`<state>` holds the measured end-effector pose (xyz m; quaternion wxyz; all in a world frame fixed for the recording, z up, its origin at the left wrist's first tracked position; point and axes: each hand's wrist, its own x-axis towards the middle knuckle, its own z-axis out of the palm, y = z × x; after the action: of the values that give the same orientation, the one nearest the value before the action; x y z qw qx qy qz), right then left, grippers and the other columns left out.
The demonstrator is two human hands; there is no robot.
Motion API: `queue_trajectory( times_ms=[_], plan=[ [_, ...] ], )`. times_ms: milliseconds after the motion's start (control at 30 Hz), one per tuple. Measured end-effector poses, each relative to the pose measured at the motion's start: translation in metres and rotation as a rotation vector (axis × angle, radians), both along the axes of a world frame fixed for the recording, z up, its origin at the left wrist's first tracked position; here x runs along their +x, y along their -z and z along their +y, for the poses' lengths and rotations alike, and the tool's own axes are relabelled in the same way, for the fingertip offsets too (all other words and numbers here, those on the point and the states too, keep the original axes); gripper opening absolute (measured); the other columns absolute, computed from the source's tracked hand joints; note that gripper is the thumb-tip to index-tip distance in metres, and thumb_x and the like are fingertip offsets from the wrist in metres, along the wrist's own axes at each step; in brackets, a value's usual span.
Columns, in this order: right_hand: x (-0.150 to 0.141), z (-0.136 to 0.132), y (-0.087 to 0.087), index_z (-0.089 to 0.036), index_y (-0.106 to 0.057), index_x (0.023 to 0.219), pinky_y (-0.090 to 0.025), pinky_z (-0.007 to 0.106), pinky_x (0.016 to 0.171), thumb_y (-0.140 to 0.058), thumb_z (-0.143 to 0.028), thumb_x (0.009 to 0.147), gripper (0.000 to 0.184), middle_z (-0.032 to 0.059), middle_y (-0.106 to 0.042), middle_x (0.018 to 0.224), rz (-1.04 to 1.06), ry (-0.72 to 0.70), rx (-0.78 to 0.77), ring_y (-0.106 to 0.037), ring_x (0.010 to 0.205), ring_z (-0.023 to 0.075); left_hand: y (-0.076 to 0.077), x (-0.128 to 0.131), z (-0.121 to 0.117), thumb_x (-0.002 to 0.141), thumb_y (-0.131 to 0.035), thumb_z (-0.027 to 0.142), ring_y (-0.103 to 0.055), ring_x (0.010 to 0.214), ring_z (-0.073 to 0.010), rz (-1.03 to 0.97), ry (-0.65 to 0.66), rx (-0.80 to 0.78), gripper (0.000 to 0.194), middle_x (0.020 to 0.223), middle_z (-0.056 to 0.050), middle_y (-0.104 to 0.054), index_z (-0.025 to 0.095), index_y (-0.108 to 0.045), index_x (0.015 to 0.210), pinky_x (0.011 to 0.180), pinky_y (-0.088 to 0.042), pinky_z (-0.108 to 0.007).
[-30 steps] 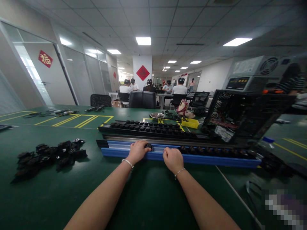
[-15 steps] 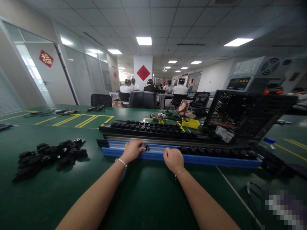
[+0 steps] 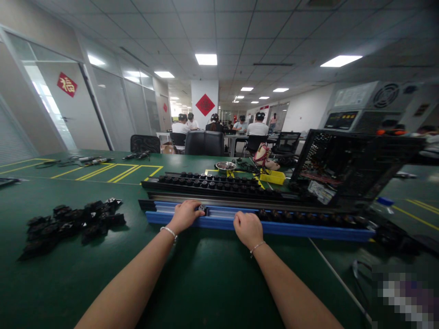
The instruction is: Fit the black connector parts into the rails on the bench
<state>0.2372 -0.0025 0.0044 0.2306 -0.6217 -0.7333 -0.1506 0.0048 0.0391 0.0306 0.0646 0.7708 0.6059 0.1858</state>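
A long blue channel rail (image 3: 308, 230) lies across the table in front of me, with a row of black parts (image 3: 295, 215) seated in its right half. My left hand (image 3: 186, 216) is closed at the rail's left half, thumb and fingers on a small black part (image 3: 202, 209) in the channel. Its fingertips are partly hidden. Farther right, my right hand (image 3: 248, 227) is curled over the near edge of the rail, just left of the seated parts. Bare channel shows between the two hands.
A pile of black parts (image 3: 68, 224) lies at left. Black rails with knob-like parts (image 3: 212, 183) lie behind the blue one. A metal bowl (image 3: 225, 166), a yellow tray (image 3: 273, 177) and an open computer case (image 3: 346, 169) stand beyond. Several people sit at far tables.
My left hand has slid a little to the left along the rail, and the small black part has shifted left with it. My right hand stays where it was.
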Motion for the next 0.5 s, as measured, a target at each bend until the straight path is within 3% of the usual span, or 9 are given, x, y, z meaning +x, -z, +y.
queue_trajectory(
  times_ms=[333,500],
  plan=[
    [0.0002,-0.0001,-0.0004,-0.019,-0.060,0.069,-0.025,0.027,0.066,-0.041,-0.017,0.083,0.024,0.0012,-0.062,0.061,0.026,-0.016,0.000,-0.052,0.061,0.0127,-0.0025,-0.0042,0.0002,0.078,-0.053,0.039,-0.048,0.116,-0.0225,-0.002,0.025,-0.010,0.035,0.124,-0.004,-0.058,0.025,-0.060,0.109,0.098,-0.033,-0.041],
    [0.0004,0.0002,0.0000,-0.019,-0.061,0.069,-0.025,0.027,0.067,-0.042,-0.018,0.083,0.023,0.0013,-0.063,0.062,0.021,-0.014,0.009,-0.053,0.062,0.0131,-0.0012,-0.0064,0.0035,0.078,-0.052,0.038,-0.049,0.116,-0.0218,-0.008,0.058,-0.025,0.035,0.123,-0.006,-0.058,0.024,-0.059,0.110,0.106,-0.022,-0.045]
  ],
)
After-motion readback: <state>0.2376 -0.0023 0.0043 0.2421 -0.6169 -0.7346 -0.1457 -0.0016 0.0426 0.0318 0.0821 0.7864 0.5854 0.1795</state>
